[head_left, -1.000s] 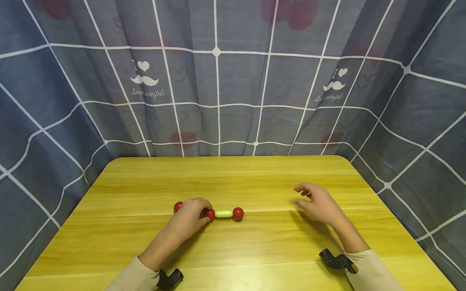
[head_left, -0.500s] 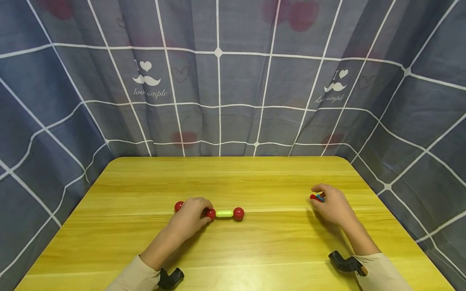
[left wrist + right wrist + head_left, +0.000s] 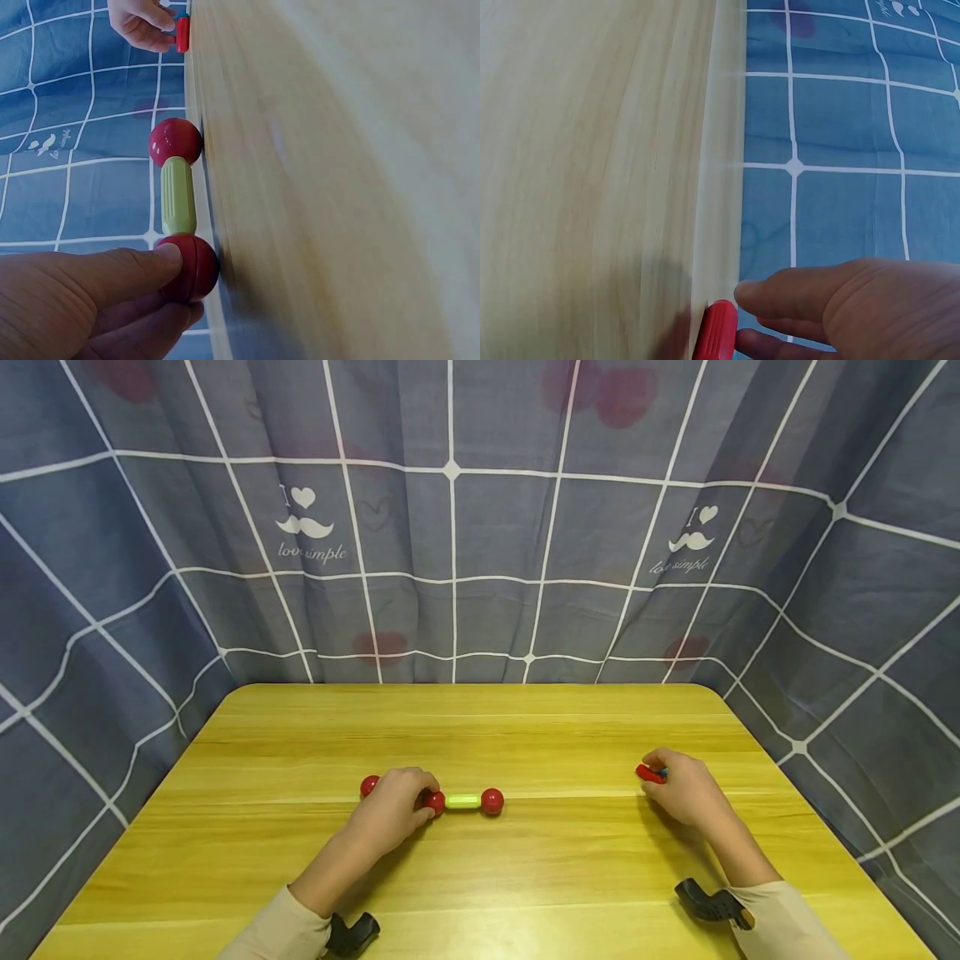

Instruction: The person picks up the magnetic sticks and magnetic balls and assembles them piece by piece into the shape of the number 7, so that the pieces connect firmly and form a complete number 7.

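Observation:
On the table (image 3: 540, 877), my left hand (image 3: 386, 810) pinches a red ball (image 3: 196, 268) between thumb and fingers. A ribbed yellow-green rod (image 3: 462, 802) joins this ball to another red ball (image 3: 492, 801) on the right, like a piece of a magnetic building set. One more red ball (image 3: 369, 786) peeks out left of the hand, with whatever lies between hidden under it. Off to the right, my right hand (image 3: 682, 785) holds a ribbed red rod (image 3: 717, 330) low near the tabletop. A blue bit (image 3: 664, 772) shows behind the red rod, mostly covered by the fingers.
A blue-grey checked curtain (image 3: 495, 527) hangs behind the table's far edge and along both sides. Black wrist mounts (image 3: 705, 902) sit at both sleeve cuffs. Table surface stretches between the two hands.
The right hand moved rightward, and a red rod with a blue bit came into view in its fingers. It has since lowered slightly. The left hand and the ball-and-rod chain stayed in place.

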Tool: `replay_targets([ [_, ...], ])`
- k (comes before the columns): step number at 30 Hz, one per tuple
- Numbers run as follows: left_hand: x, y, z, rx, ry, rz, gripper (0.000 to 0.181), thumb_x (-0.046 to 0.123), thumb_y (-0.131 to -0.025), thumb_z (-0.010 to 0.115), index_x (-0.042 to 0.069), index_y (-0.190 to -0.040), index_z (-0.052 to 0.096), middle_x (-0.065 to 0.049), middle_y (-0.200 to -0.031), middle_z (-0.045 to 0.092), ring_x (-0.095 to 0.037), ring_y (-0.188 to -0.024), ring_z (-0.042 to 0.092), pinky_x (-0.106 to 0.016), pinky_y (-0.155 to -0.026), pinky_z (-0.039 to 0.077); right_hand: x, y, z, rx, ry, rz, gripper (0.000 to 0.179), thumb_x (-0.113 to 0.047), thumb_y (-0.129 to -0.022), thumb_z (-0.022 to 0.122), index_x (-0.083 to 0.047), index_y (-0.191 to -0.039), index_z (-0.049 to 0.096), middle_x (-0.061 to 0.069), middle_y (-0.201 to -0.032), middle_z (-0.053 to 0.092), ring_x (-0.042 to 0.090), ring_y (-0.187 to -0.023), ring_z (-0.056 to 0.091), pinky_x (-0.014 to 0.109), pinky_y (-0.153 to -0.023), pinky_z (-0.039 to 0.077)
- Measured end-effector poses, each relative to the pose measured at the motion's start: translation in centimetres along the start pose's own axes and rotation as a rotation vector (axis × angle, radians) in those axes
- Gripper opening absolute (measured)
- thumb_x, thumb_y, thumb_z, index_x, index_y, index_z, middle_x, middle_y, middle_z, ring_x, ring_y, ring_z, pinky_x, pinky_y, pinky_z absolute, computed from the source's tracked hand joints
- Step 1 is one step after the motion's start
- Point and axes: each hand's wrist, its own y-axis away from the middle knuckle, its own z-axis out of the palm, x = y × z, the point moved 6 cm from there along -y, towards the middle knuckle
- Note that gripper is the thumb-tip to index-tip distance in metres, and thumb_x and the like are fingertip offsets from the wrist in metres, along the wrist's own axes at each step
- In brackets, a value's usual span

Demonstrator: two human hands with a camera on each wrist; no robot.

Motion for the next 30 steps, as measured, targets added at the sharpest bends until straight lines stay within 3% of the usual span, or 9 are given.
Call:
replay_targets([
  [6,-0.1,0.0,0.0,0.002,-0.006,-0.001,0.018,0.002,-0.075,0.083,0.007,-0.088,0.071,-0.001,-0.085,0.067,-0.016,-0.081,0.062,-0.034,-0.074,0.053,-0.6,-0.2,0.3,-0.021,-0.014,-0.007,0.034,-0.01,-0.084,0.074,0.003,-0.114,0.064,0.018,-0.102,0.068,0.037,-0.091,0.063,0.051,-0.078,0.05],
  [12,-0.1,-0.1,0.0,0.0,-0.004,0.008,0.018,0.002,-0.075,0.082,0.007,-0.088,0.071,-0.001,-0.085,0.067,-0.016,-0.081,0.062,-0.035,-0.074,0.053,-1.0,-0.4,0.8,-0.03,-0.037,-0.02,0.028,-0.006,-0.082,0.074,0.001,-0.108,0.066,0.009,-0.092,0.068,0.028,-0.083,0.063,0.046,-0.074,0.05],
  [19,-0.1,-0.1,0.1,-0.005,-0.004,0.014,0.018,0.002,-0.076,0.082,0.007,-0.089,0.071,-0.002,-0.087,0.067,-0.017,-0.083,0.062,-0.035,-0.075,0.053,-1.3,-0.4,1.5,-0.053,-0.062,0.002,0.021,-0.006,-0.078,0.077,-0.003,-0.098,0.068,0.001,-0.081,0.063,0.018,-0.073,0.057,0.037,-0.067,0.048],
  [30,-0.2,-0.2,0.2,-0.006,-0.005,0.015,0.018,0.002,-0.076,0.082,0.007,-0.089,0.071,-0.001,-0.087,0.067,-0.016,-0.082,0.062,-0.034,-0.074,0.053,-1.3,-0.2,1.7,-0.054,-0.079,0.046,0.02,-0.012,-0.077,0.081,-0.006,-0.089,0.066,-0.001,-0.077,0.062,0.016,-0.07,0.056,0.034,-0.064,0.046],
])
